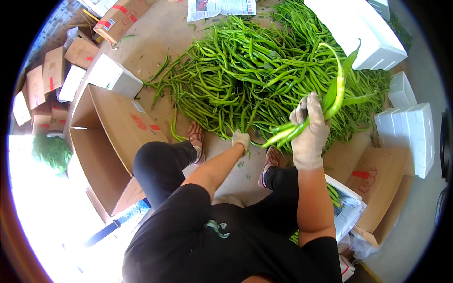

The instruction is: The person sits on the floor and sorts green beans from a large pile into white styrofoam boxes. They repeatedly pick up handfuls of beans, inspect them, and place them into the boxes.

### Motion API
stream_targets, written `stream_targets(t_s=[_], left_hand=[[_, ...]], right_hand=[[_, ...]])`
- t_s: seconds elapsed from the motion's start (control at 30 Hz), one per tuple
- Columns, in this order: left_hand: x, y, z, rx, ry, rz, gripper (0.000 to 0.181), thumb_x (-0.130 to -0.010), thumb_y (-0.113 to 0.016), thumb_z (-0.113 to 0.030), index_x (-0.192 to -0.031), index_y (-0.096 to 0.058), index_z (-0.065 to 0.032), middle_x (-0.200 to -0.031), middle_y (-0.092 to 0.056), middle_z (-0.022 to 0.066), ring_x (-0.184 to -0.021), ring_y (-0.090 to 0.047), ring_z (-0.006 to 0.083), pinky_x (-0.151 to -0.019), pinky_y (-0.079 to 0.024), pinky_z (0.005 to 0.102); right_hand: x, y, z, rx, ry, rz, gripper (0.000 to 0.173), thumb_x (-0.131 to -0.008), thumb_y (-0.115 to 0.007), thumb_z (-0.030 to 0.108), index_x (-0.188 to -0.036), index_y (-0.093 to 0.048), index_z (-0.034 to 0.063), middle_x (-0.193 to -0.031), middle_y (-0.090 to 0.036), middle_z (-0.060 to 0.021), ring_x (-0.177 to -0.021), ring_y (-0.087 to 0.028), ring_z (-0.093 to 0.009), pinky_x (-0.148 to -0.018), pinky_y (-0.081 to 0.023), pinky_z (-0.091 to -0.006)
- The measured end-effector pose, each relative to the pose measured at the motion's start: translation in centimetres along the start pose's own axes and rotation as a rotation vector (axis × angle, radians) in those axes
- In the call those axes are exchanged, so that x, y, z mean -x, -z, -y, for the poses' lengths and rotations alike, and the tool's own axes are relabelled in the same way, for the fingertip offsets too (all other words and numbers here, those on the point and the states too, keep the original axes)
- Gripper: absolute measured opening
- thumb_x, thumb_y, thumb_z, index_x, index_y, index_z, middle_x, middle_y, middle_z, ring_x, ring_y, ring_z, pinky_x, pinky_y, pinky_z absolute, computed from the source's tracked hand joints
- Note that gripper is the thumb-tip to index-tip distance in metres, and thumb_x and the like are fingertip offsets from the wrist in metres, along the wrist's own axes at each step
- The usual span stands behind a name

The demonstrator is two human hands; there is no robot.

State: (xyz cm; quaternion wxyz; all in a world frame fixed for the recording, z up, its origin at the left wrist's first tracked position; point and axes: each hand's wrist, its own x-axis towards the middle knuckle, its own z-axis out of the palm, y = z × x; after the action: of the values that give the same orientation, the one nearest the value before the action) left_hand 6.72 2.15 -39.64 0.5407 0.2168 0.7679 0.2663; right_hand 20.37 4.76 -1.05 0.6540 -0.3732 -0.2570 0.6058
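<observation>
A large heap of long green chili peppers (226, 74) lies on the floor in front of me. My right hand (311, 138), in a pale work glove, is raised over the heap's right side. It is closed around a small bunch of green peppers (334, 93), whose ends stick out on both sides of the fist. My left hand (241, 138), also gloved, reaches down between my feet to the near edge of the heap. Its fingertips touch the peppers there and are partly hidden, so I cannot tell whether it grips any.
An open cardboard carton (129, 116) stands at my left, another carton (378, 180) at my right. Beside my right leg, a newspaper-lined foam box (355, 208) holds peppers. White foam boxes (407, 131) flank the heap. Newspaper (221, 9) lies beyond it; more cartons (53, 69) stand far left.
</observation>
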Motion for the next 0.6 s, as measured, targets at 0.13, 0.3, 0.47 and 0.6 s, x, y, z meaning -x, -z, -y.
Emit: stream_targets(t_s=[0.13,0.3,0.47,0.6], left_hand=[[3.4,-3.0,-2.5,-0.321,-0.011,-0.166,0.043,-0.080,-0.054,-0.010,-0.122,-0.047,-0.0041,-0.144,-0.030,0.0210,-0.114,-0.053,0.0404,-0.088,-0.049,0.0458],[0.1,-4.6,-5.0,-0.360,0.227,-0.305,0.065,-0.081,-0.065,-0.023,-0.134,-0.033,-0.0036,-0.139,-0.040,0.0191,-0.114,-0.055,0.0382,-0.089,-0.050,0.0458],[-2.7,-3.0,-6.6,-0.579,0.307,-0.170,0.051,-0.079,-0.067,-0.034,-0.118,-0.058,-0.0031,-0.112,-0.065,0.0169,-0.102,-0.065,0.0337,-0.085,-0.053,0.0441],[-1.3,-1.5,-6.5,-0.588,0.256,-0.010,0.049,-0.077,-0.065,-0.040,-0.106,-0.066,-0.0001,-0.102,-0.069,0.0170,-0.089,-0.068,0.0306,-0.074,-0.054,0.0389]], right_hand=[[0.6,1.1,0.4,0.017,-0.127,-0.152,0.012,-0.089,-0.061,0.010,-0.082,-0.052,0.0061,-0.071,-0.053,-0.0036,-0.050,-0.043,-0.009,-0.049,-0.034,-0.0253],[0.2,2.5,1.0,0.074,-0.248,-0.019,0.008,-0.097,-0.049,0.019,-0.096,-0.049,0.0107,-0.081,-0.047,-0.0006,-0.059,-0.038,-0.007,-0.055,-0.032,-0.0220],[-0.6,3.1,1.0,0.029,-0.323,-0.049,0.009,-0.097,-0.048,0.019,-0.093,-0.048,0.0105,-0.081,-0.046,-0.0002,-0.060,-0.038,-0.006,-0.055,-0.032,-0.0217],[-1.1,3.1,1.2,0.049,-0.314,-0.046,0.011,-0.097,-0.048,0.019,-0.091,-0.048,0.0095,-0.082,-0.046,-0.0002,-0.062,-0.038,-0.007,-0.056,-0.032,-0.0224]])
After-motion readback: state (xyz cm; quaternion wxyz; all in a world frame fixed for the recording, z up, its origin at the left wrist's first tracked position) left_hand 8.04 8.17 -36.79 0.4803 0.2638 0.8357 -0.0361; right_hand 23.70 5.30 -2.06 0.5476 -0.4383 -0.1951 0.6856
